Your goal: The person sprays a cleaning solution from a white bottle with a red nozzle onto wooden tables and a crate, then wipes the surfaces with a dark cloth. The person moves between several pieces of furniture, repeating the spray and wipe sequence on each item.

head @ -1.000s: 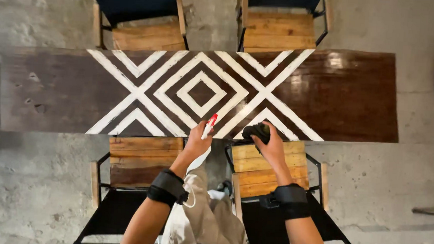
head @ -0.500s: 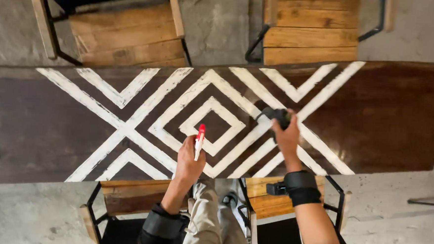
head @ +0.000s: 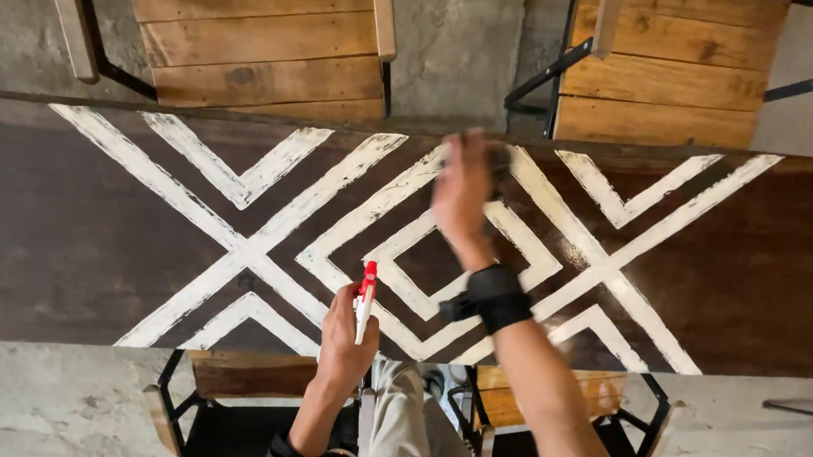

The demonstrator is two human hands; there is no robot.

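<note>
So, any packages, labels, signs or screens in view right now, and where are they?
No signs, screens or readable labels show.
Spray bottle: the one container, held in the left hand over the near table edge; slim, white body, red top.
Painted pattern: white diamonds and crossing stripes on the dark wooden table; decoration, not a sign.
Right hand: blurred near the far edge, on something dark I cannot identify.

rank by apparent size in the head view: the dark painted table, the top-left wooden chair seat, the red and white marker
1. dark painted table
2. top-left wooden chair seat, lying farther from the camera than the table
3. red and white marker, held in the left hand
</note>
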